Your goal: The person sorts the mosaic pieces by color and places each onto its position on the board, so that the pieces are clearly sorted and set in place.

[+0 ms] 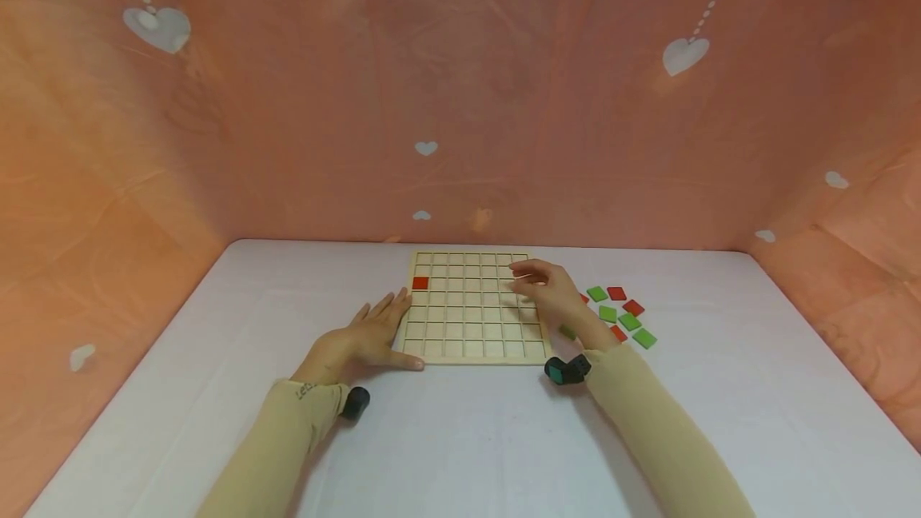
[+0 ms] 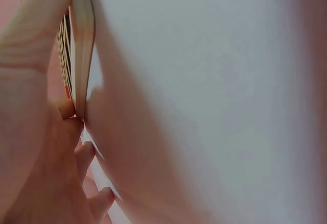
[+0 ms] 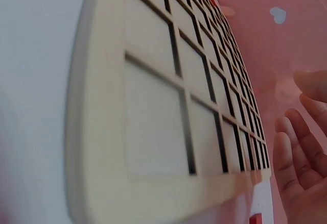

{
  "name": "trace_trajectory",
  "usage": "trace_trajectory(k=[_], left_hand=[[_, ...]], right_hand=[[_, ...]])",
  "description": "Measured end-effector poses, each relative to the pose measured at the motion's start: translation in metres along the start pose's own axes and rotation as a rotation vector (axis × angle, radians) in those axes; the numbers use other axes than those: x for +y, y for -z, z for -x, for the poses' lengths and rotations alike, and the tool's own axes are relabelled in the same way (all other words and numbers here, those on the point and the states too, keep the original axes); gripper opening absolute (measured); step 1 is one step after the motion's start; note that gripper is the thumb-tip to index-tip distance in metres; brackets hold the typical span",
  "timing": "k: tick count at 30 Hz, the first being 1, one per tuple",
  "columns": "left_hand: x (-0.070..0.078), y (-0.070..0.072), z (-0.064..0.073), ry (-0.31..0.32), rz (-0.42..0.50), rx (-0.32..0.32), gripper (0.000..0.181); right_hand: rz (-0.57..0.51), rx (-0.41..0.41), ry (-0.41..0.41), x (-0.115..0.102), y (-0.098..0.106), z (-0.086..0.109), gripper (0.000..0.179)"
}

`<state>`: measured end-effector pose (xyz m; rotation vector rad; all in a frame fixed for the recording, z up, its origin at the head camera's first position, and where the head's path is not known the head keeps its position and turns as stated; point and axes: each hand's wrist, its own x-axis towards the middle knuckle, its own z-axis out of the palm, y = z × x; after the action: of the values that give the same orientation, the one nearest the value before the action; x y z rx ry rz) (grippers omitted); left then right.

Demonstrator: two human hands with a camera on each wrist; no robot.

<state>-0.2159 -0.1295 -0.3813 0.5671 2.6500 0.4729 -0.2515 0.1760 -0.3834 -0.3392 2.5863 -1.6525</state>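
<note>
A pale wooden grid board [image 1: 460, 360] lies on the table, with one red square tile [image 1: 420, 283] in a cell by its left edge. My left hand [image 1: 377, 334] rests at the board's near left corner, fingers spread along the left side and thumb at the front edge. In the left wrist view its fingertips touch the board's side [image 2: 84, 55]. Over the right part of the board hovers my right hand [image 1: 547, 290], fingers loosely bent. The right wrist view shows nothing between those fingers [image 3: 283, 157], which are apart from the board frame [image 3: 102, 106].
Several loose green tiles [image 1: 629, 321] and red tiles [image 1: 633, 308] are scattered right of the board, some partly hidden by my right hand and wrist. A white cloth [image 1: 460, 438] covers the table. An orange-pink curtain [image 1: 460, 86] with heart prints hangs behind and at both sides.
</note>
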Motion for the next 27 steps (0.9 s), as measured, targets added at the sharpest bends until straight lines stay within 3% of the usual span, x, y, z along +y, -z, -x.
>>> trace_trajectory(k=[7,17,27], left_hand=[[0.000,0.000,-0.001,-0.003,-0.015,-0.005,0.113],[-0.002,-0.001,-0.003,0.005,-0.030,0.002,0.114],[-0.001,-0.001,-0.001,-0.001,-0.025,-0.001,0.114]], right_hand=[[0.084,0.036,-0.075,0.009,0.011,0.004,0.042],[0.115,0.052,-0.167,0.017,0.021,0.008,0.042],[0.164,0.103,-0.165,0.022,0.032,0.016,0.039]])
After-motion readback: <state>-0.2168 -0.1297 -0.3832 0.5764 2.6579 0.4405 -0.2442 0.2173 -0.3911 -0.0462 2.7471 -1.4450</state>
